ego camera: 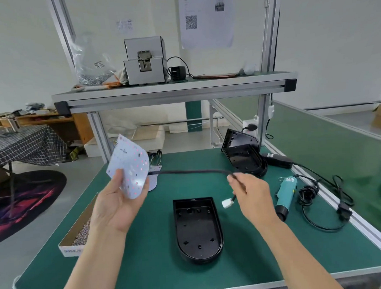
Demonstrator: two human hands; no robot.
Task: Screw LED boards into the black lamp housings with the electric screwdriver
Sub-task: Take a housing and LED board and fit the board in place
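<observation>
LED board (129,166): held tilted above the green bench top (147,266), left of centre; the left hand (116,206) grips its lower edge, thumb on the face; a black cable (193,171) runs from the board to the right hand (253,196), which pinches it near its white connector (227,203); the connector hangs free. An open black housing (198,229) lies below, between the forearms; further housings (244,157) stand rear right; the teal electric screwdriver (285,194) lies at right; a screw box (77,234) sits at the left edge.
</observation>
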